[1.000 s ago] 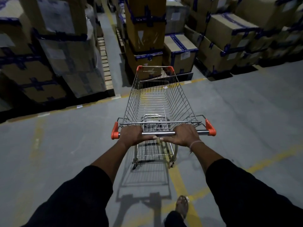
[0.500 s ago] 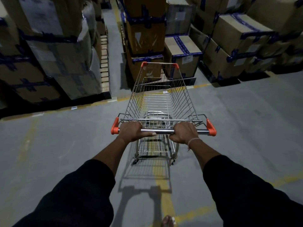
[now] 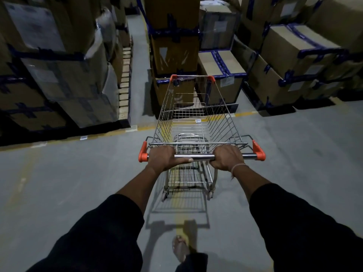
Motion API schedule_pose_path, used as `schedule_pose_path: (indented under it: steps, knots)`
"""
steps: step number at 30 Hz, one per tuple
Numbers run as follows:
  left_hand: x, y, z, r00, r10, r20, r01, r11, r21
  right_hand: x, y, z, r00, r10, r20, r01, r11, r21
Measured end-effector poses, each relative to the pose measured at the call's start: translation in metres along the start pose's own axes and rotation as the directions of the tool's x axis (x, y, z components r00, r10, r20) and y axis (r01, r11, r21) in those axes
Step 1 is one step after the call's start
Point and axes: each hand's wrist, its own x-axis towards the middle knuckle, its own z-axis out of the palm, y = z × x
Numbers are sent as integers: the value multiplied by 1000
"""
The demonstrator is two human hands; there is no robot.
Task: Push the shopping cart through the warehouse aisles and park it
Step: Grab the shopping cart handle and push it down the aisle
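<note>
An empty wire shopping cart (image 3: 198, 122) with orange corner caps stands on the grey floor straight ahead of me. My left hand (image 3: 164, 157) grips the left part of its steel handle bar (image 3: 202, 157). My right hand (image 3: 225, 158), with a thin band at the wrist, grips the right part of the bar. The cart's front end is close to a tall stack of cardboard boxes (image 3: 174, 54). Its basket holds nothing.
Pallets of taped cardboard boxes stand at left (image 3: 57, 71) and right (image 3: 290, 61). A narrow aisle (image 3: 137, 61) runs away between the left stack and the middle stack. Yellow floor lines (image 3: 110, 132) mark the pallet edge. My foot (image 3: 179, 250) shows below.
The cart and I have rolled forward toward the box stacks, which now loom nearer. My hands slid slightly apart on the bar. My foot has stepped forward.
</note>
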Motion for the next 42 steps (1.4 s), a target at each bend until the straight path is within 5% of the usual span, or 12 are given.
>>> schedule_pose_path:
  steps: [19,42]
  knots:
    - [181,32,-12,983,-183,-14,182,983,-39,204,118,-17,992,-121,-35,118,990,-83]
    - [283,31,-24,962,-275,8,275,961,-25,309,162,-33,972,-230,-44,224,968,-117]
